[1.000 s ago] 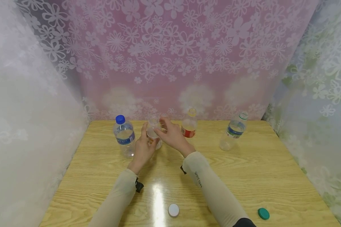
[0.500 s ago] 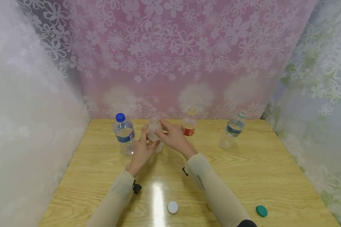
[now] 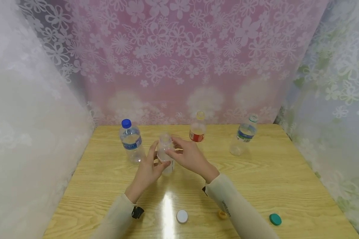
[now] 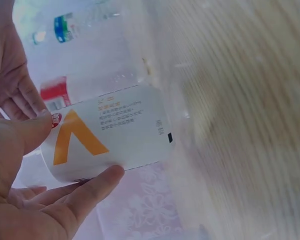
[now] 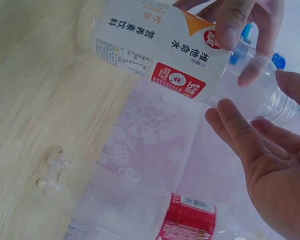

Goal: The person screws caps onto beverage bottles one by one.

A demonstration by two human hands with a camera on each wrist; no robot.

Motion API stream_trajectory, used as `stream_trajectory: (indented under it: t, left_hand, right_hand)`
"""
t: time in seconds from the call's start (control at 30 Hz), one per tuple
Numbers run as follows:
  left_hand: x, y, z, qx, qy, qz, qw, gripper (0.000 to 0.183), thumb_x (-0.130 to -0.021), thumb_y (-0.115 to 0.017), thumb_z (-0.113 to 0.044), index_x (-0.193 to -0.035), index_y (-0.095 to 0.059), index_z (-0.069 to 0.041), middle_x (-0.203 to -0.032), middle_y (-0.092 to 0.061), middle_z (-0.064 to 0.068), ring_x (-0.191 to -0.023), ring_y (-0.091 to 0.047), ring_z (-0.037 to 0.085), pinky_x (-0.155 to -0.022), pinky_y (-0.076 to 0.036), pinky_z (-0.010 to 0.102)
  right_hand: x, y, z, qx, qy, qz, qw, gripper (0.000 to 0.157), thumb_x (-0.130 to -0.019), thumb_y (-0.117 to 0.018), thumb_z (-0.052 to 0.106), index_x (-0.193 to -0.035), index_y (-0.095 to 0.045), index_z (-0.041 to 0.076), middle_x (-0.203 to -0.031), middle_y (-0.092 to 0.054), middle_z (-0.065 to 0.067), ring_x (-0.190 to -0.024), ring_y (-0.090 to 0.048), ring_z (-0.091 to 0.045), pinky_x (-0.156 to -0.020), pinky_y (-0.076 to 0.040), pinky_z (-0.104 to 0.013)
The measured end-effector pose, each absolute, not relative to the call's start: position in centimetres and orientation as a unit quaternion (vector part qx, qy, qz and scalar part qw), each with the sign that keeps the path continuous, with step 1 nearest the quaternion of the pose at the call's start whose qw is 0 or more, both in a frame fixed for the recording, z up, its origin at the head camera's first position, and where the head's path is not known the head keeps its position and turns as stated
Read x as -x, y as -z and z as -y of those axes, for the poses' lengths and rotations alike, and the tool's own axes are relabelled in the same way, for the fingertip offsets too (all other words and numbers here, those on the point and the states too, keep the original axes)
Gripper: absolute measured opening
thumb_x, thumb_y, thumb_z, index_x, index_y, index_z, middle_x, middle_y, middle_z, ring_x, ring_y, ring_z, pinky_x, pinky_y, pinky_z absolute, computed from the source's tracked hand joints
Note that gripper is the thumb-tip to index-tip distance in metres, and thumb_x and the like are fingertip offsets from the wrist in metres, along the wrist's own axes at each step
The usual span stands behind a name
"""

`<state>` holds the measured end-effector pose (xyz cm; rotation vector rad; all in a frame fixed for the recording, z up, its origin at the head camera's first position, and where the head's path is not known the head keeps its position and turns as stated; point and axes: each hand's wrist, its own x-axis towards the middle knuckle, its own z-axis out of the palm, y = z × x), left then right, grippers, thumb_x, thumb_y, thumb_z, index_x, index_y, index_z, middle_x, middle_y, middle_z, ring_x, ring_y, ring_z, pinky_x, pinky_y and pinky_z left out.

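Wood-grain table (image 3: 272, 179) with a shiny glare streak (image 3: 168, 215) up near, pink floral curtain (image 3: 173, 66) far side, milky-white sheet (image 3: 27, 126) left, flowery one (image 3: 341, 99) right.

Four bottles (image 3: 131, 135) range left to right across the table (image 3: 272, 176); three caps (image 3: 182, 216) lie before them.

The left hand (image 4: 35, 220) holds a clear bottle (image 4: 115, 140) between thumb and fingers, one finger lying along the edge of its white label (image 4: 140, 120). That label carries a broad orange V (image 4: 65, 140) (the small print beside it is too blurred to read) and a red spot (image 4: 56, 120) by the thumb tip. The right hand (image 4: 10, 65) shows at upper left; whether it touches the bottle is hidden. Beyond stand a red-labelled bottle (image 4: 57, 92) and a blue-and-green-labelled one (image 4: 62, 29), with wood-grain table (image 4: 250, 120) filling the right side
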<state>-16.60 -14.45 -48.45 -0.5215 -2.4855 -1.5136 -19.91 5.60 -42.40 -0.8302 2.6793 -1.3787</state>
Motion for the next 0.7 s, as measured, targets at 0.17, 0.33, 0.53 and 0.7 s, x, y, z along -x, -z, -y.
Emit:
stream_trajectory:
  t: [0.17,0.33,0.53,0.7]
  left_hand:
    - [14.4,48.2,14.2,0.175,0.510,0.837,0.094,0.087,-0.095,-0.080,-0.015,-0.165,-0.028,-0.019,-0.129,-0.072,0.023,-0.114,-0.074,0.037,-0.086,-0.067,0.045]
    - [12.6,48.5,14.1,0.184,0.498,0.841,0.100,0.088,-0.094,-0.082,-0.014,-0.164,-0.029,-0.017,-0.131,-0.071,0.025,-0.115,-0.074,0.038,-0.085,-0.066,0.046]
    - [11.4,48.7,13.8,0.207,0.489,0.840,0.112,0.090,-0.091,-0.083,-0.012,-0.164,-0.030,-0.016,-0.133,-0.069,0.027,-0.120,-0.071,0.041,-0.083,-0.067,0.045]
    - [10.9,48.7,13.4,0.210,0.492,0.838,0.113,0.091,-0.090,-0.084,-0.012,-0.163,-0.031,-0.017,-0.129,-0.072,0.023,-0.117,-0.073,0.039,-0.083,-0.067,0.046]
  right_hand:
    - [18.0,42.6,-6.0,0.299,0.443,-0.845,-0.019,0.052,-0.101,-0.074,0.027,-0.145,-0.060,0.002,-0.128,-0.074,-0.015,-0.110,-0.076,-0.029,-0.089,-0.066,-0.033]
    - [16.2,42.8,-6.5,0.312,0.444,-0.840,-0.019,0.045,-0.102,-0.073,0.026,-0.141,-0.063,0.004,-0.124,-0.075,-0.012,-0.110,-0.076,-0.027,-0.090,-0.066,-0.034]
    - [14.4,42.8,-7.1,0.326,0.441,-0.835,-0.037,0.048,-0.102,-0.073,0.025,-0.143,-0.061,0.002,-0.128,-0.074,-0.012,-0.114,-0.075,-0.026,-0.092,-0.065,-0.035]
    - [13.4,42.8,-7.4,0.330,0.436,-0.835,-0.058,0.049,-0.101,-0.074,0.021,-0.144,-0.060,0.000,-0.131,-0.073,-0.014,-0.113,-0.075,-0.026,-0.090,-0.065,-0.034]
